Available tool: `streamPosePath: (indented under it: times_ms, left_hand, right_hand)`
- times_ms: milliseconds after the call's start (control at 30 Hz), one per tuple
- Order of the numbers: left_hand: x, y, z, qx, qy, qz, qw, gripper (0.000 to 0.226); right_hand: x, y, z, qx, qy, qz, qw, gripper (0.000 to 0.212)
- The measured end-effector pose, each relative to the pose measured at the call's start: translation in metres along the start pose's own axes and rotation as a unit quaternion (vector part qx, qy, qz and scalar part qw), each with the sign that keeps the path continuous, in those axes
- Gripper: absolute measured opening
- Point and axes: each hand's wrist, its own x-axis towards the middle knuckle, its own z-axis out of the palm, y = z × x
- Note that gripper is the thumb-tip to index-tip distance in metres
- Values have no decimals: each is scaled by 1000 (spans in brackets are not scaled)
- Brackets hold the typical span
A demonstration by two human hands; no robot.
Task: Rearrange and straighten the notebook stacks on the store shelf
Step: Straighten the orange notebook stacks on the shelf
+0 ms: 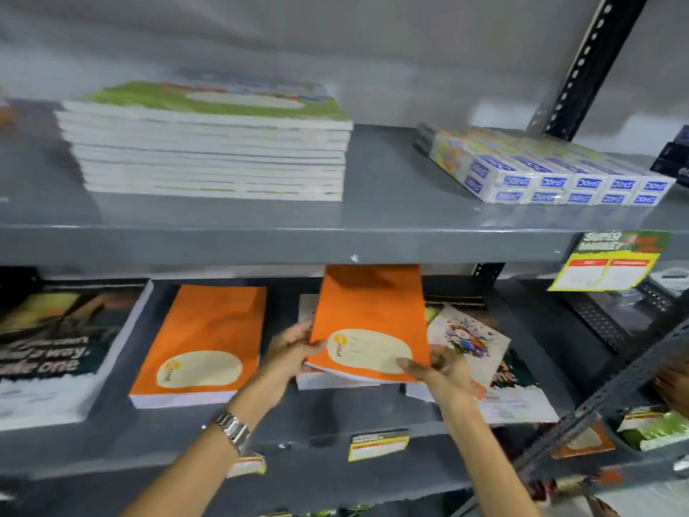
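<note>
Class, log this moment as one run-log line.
both hands: left hand, right hand | holding: orange notebook | where: lower shelf | beside: orange stack

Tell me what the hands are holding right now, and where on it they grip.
Both hands hold an orange notebook tilted over a stack: the left hand grips its near left corner, the right hand its near right corner.

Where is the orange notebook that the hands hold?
In the head view the held orange notebook is mid-lower shelf, right of the orange stack, left of the floral notebook.
</note>
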Motion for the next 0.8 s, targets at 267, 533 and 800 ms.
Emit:
streamPosePath:
  times_ms: [267, 533, 800]
  left_hand:
    - [-14, -5, -166, 185, 184, 69, 963, 48]
    - [-13, -44, -219, 331, 243, 65, 909, 52]
    - [-25, -65, -199, 437, 346, 96, 824, 68]
  right_hand:
    - [-7, -6, 186, -113, -75, -61, 989, 36]
    - [-18, 11, 252, -292, -80, -79, 950, 41]
    - [-30, 7, 218, -392, 22, -181, 901, 57]
